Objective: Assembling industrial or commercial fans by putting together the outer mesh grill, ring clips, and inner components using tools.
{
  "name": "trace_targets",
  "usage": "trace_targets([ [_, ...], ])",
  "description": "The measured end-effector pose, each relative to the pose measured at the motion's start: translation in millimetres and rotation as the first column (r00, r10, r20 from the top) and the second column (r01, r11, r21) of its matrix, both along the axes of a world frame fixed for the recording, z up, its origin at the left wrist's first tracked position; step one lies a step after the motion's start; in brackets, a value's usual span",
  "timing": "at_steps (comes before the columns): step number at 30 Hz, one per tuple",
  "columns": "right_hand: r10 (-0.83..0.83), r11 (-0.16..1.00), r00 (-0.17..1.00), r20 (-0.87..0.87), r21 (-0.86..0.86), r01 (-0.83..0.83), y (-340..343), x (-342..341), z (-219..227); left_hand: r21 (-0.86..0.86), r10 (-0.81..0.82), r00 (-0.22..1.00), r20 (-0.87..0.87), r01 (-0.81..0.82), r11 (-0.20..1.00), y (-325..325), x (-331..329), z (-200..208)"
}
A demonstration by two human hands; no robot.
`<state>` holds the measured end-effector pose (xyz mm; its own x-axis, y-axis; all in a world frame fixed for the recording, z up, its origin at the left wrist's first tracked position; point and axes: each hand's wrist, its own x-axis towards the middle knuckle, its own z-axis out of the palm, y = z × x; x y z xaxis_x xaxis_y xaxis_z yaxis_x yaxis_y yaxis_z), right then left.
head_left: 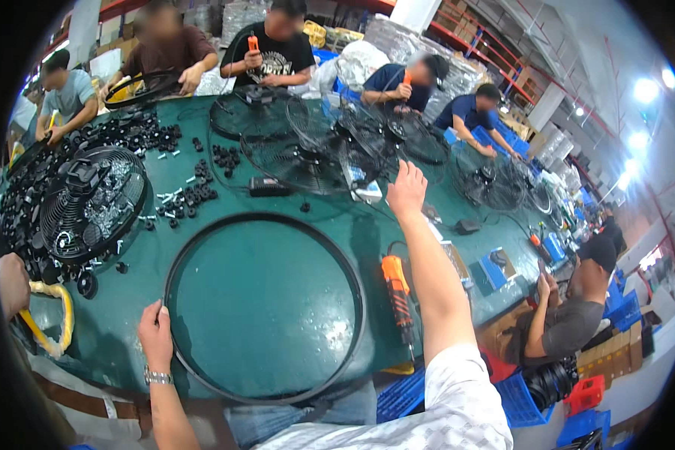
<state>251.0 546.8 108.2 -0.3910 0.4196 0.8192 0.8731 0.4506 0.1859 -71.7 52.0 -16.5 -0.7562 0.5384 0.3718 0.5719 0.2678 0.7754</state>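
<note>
A large black ring (361,300) lies at the near edge of the green table in front of me. My left hand (156,330) is closed on its left rim, thumb on top. Stretched far across the table, my right hand (407,187) has its fingers extended beside the black wire fan grilles (311,169). I cannot tell if it touches the nearest one. Below my right forearm lies an orange and black electric screwdriver (397,296), its bit pointing toward me.
On the left, a fan grille (94,202) filled with screws rests among many black knobs (22,217). A co-worker's hand (13,285) is near a yellow loop (66,319). A black adapter (268,186) sits beyond the ring. Several co-workers line the table's far side; another sits at right.
</note>
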Motion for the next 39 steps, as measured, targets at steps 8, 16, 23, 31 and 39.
trace_targets([
  [8,-0.065,0.968,0.978,0.198,-0.224,0.109,69,-15,-11,-0.002,0.064,0.998,-0.025,-0.064,0.998,4,1,1],
  [16,0.037,0.994,0.986,0.164,-0.108,-0.019,45,0,76,0.005,0.069,0.996,-0.055,-0.069,0.998,0,7,6],
  [23,0.187,0.977,0.964,0.19,0.063,-0.202,-42,58,135,0.008,0.077,0.994,-0.074,-0.076,0.997,-2,7,6],
  [31,0.444,0.89,0.896,0.015,0.106,-0.442,-227,134,197,0.064,0.075,0.996,-0.057,-0.071,0.995,-7,16,24],
  [39,0.495,0.432,0.339,-0.8,-0.112,-0.895,-367,157,221,0.677,-0.607,0.777,0.165,0.359,0.643,74,54,125],
])
